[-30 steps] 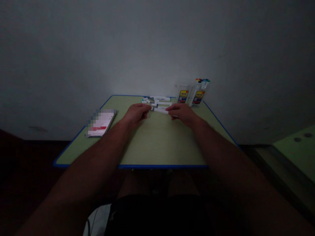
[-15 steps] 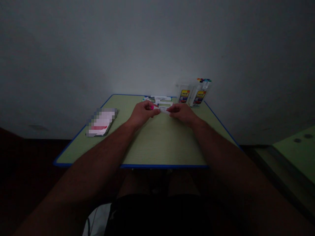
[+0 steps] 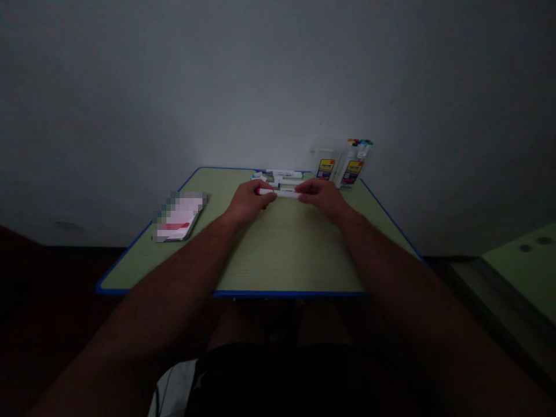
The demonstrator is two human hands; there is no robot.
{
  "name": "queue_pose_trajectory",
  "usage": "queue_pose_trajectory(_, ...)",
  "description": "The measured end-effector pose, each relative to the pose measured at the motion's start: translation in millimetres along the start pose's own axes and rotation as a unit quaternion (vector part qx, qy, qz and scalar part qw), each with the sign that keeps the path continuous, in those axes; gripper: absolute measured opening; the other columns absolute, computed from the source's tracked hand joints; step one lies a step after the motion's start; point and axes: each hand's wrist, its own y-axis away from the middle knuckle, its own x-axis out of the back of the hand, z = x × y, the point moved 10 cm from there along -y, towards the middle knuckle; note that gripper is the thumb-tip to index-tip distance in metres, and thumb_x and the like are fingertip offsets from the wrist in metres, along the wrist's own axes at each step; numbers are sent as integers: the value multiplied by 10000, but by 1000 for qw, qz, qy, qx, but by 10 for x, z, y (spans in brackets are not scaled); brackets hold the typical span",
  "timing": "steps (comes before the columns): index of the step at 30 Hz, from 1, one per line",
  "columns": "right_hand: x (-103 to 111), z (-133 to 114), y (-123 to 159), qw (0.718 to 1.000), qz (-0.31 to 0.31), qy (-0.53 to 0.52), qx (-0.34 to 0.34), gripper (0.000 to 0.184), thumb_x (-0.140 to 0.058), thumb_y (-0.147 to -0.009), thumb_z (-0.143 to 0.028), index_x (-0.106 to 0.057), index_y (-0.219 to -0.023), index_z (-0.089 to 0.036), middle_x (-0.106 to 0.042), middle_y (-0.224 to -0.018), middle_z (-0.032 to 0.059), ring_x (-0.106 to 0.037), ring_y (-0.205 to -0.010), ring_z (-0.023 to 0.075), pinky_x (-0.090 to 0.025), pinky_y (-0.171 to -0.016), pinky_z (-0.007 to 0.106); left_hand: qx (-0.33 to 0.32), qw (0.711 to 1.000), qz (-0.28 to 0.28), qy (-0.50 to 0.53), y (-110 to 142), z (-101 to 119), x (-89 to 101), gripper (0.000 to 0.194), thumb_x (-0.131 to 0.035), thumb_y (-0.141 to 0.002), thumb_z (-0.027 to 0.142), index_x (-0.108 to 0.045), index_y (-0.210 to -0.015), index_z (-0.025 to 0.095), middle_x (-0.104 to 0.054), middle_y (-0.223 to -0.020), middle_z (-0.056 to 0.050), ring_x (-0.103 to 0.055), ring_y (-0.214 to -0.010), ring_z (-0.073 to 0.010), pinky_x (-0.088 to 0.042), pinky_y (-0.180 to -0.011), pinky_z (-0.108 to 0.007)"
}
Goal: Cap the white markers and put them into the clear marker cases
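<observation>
A white marker (image 3: pixel 286 193) with a pink end lies level between my two hands over the far half of the table (image 3: pixel 286 249). My left hand (image 3: pixel 251 197) pinches it near the pink end, thumb in front and fingers behind. At the other end, the thumb and fingers of my right hand (image 3: pixel 320 194) close on the white barrel. Just behind it, several more white markers (image 3: pixel 284 174) lie near the table's back edge, partly hidden by my hands.
At the back right stand two clear plastic cases with yellow labels; one case (image 3: pixel 354 168) holds several markers with coloured caps, the other case (image 3: pixel 325 165) shows none. A phone-like device (image 3: pixel 180 217), partly blurred out, lies at the left. A wall (image 3: pixel 278 87) rises behind the table.
The marker has turned from slanted to level between my hands and more of its barrel shows. Its pink end has shifted left. My hands have barely moved.
</observation>
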Motion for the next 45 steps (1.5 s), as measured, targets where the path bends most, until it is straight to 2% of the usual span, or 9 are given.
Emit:
queue_pose_trajectory(5, -5, -71, 34, 998, 19, -53, 3, 271, -812, -616, -193, -726, -873, -178, -719, -827, 21, -620, -629, 116, -576, -630, 293, 25, 1000, 1, 0, -60, -156, 12, 107, -750, -688, 183, -673, -762, 174, -596, -610, 12, -519, -537, -120, -403, -534, -241)
queue_pose_trajectory(9, -41, -128, 69, 997, 18, -81, 3, 343, -876, -557, -230, -695, -844, -186, -714, -824, 13, -648, -671, 125, -604, -664, 299, 12, 999, -8, -41, -99, -202, 32, 114, -741, -690, 198, -702, -794, 176, -627, -669, 5, -525, -597, -127, -400, -556, -232)
queue_pose_trajectory(14, -172, -196, 110, 991, -30, -132, 2, 388, -889, -563, -289, -692, -882, -190, -738, -860, 30, -705, -796, 163, -607, -726, 312, 12, 998, -15, -64, -85, -176, 37, 113, -722, -698, 184, -711, -810, 174, -639, -688, 2, -523, -608, -129, -389, -565, -231)
queue_pose_trajectory(25, -214, -209, 133, 988, -48, -145, -5, 346, -878, -584, -273, -707, -875, -197, -722, -850, 21, -715, -826, 179, -605, -717, 311, 27, 999, -14, -31, -65, -216, 9, 144, -744, -664, 119, -716, -796, 169, -644, -692, 5, -506, -583, -123, -373, -565, -232)
queue_pose_trajectory(28, -161, -150, 95, 990, -28, -137, -6, 343, -869, -600, -274, -712, -897, -204, -706, -820, 5, -696, -789, 158, -608, -701, 301, 23, 999, -3, -42, -61, -178, 34, 121, -743, -675, 113, -715, -779, 168, -639, -686, 6, -508, -597, -126, -375, -577, -233)
queue_pose_trajectory(32, -15, -52, 39, 994, 33, -107, -11, 312, -845, -638, -259, -719, -918, -203, -643, -719, -36, -610, -618, 94, -601, -629, 272, -2, 998, 15, -68, -77, -114, 80, 74, -738, -707, 131, -707, -755, 178, -636, -687, -2, -517, -628, -136, -383, -595, -242)
queue_pose_trajectory(38, 24, 49, 24, 990, 48, -128, -48, 218, -822, -728, -263, -681, -875, -189, -621, -647, -35, -597, -551, 96, -597, -583, 277, -31, 997, 35, -55, -67, -10, 114, 131, -776, -672, 136, -705, -776, 171, -659, -725, -10, -521, -666, -135, -402, -626, -254)
queue_pose_trajectory(41, 53, 138, 34, 985, 62, -132, -90, 162, -796, -777, -234, -649, -811, -176, -626, -654, -18, -598, -538, 102, -586, -550, 274, -43, 997, 47, -32, -38, 65, 123, 191, -797, -619, 105, -696, -769, 165, -657, -728, -1, -513, -671, -126, -417, -644, -252)
queue_pose_trajectory(45, 12, 277, 57, 980, 36, -115, -158, 152, -741, -834, -183, -617, -749, -164, -628, -656, -6, -579, -520, 94, -562, -509, 248, -79, 996, 47, -21, 0, 170, 101, 172, -795, -639, 140, -694, -775, 163, -630, -704, 12, -510, -663, -119, -418, -637, -250)
